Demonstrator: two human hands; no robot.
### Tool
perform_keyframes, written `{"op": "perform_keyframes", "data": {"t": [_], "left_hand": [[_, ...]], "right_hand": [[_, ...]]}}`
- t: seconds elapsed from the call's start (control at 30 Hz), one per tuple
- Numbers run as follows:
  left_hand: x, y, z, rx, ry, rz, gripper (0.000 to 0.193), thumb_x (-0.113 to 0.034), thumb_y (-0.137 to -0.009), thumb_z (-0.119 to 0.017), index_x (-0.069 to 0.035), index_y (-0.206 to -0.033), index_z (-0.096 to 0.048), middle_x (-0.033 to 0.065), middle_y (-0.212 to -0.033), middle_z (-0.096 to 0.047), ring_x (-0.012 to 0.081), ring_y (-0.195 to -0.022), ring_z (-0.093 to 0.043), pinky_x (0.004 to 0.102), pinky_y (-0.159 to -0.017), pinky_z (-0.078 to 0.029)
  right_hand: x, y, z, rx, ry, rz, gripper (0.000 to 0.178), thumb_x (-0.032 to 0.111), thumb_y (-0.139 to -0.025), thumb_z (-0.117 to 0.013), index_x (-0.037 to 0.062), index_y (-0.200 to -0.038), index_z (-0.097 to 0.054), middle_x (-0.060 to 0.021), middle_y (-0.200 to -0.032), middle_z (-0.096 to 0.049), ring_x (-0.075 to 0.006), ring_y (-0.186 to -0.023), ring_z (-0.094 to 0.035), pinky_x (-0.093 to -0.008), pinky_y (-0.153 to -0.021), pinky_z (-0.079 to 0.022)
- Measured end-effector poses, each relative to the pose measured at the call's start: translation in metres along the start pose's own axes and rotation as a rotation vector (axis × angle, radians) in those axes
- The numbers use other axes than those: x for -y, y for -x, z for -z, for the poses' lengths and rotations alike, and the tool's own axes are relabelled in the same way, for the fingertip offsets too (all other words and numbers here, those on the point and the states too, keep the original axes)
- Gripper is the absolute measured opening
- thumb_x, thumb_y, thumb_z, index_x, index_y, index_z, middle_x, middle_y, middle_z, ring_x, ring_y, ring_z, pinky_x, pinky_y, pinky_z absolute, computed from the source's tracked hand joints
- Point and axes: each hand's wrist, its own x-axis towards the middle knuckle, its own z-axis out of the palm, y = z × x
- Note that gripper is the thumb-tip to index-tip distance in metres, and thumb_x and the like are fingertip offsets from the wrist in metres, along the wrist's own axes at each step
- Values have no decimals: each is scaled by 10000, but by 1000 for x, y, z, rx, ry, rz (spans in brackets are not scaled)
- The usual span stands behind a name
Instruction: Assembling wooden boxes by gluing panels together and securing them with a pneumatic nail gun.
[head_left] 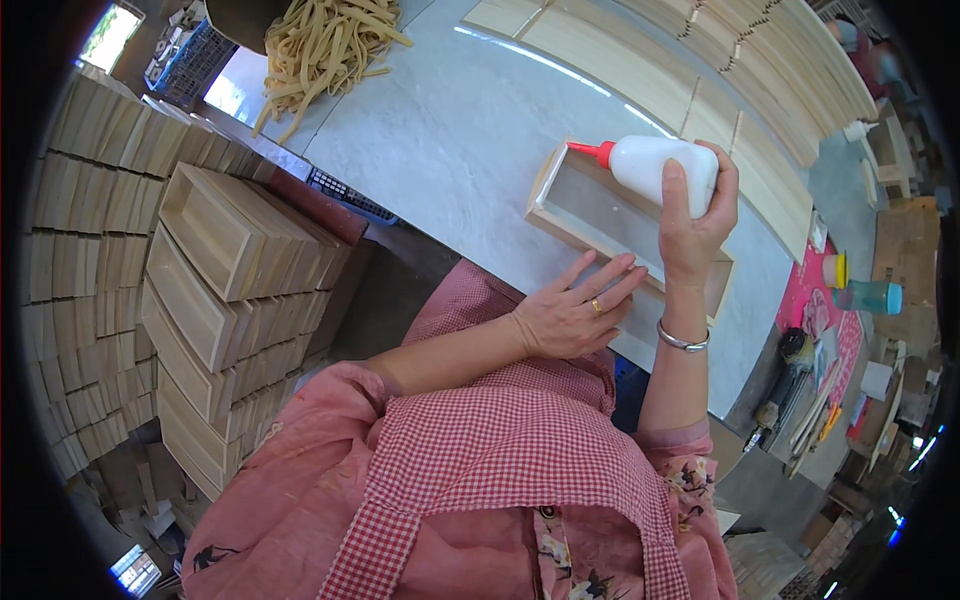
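Observation:
My right hand (697, 222) is wrapped round a white squeeze bottle (642, 168) with a red pointed nozzle (592, 151). The bottle lies tilted nearly level, its nozzle tip at the far left corner of a shallow rectangular wooden frame (572, 230). Whether the tip touches the wood I cannot tell. My left hand (580, 308), with a gold ring, rests its stretched fingers at the near side of this frame and grips nothing. The frame lies on a pale marbled tabletop (440, 130), and part of its right end is hidden behind my right hand and wrist.
A pile of tan strips (330, 50) lies at the table's far left. Long rows of pale wooden pieces (640, 60) line its far side. Stacked wooden boxes (210, 240) stand to my left. Tools and a teal-lidded jar (868, 297) lie at right.

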Motion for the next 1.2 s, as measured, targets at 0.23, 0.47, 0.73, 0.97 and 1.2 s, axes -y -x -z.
{"op": "perform_keyframes", "data": {"t": [0.23,0.47,0.73,0.97,1.2], "left_hand": [[0,-2,1,0,43,-11,403,-309,-877,-644,-45,-1182,-641,160,-1606,-356,320,-1502,-327,506,-1202,-262],[-2,-2,1,25,-21,8,394,-359,-882,-627,-92,-1170,-658,108,-1598,-391,290,-1493,-358,497,-1218,-245],[-3,-3,4,59,-10,19,382,-332,-873,-635,-83,-1161,-660,117,-1600,-383,301,-1503,-336,495,-1221,-236],[-5,-4,3,59,-7,18,367,-328,-874,-637,-78,-1141,-671,121,-1603,-377,302,-1507,-325,494,-1229,-217],[-5,-3,2,69,-29,25,365,-344,-875,-636,-81,-1124,-683,119,-1608,-373,306,-1511,-314,496,-1234,-202]], "right_hand": [[-5,-1,9,-35,3,-39,377,138,-893,-704,50,-1232,-565,-108,-1086,-633,-214,-928,-589,-319,-810,-519],[-5,3,34,-70,51,-50,370,142,-891,-706,52,-1224,-571,-111,-1083,-635,-216,-931,-588,-319,-821,-514],[-12,12,79,-148,136,-109,352,157,-889,-702,42,-1204,-591,-112,-1092,-643,-224,-939,-590,-326,-850,-505],[-15,21,122,-208,220,-137,356,163,-890,-702,37,-1206,-597,-120,-1110,-652,-230,-957,-594,-333,-867,-503],[-23,34,169,-284,304,-162,342,160,-890,-704,34,-1192,-602,-125,-1111,-657,-225,-951,-598,-329,-860,-507]]}}
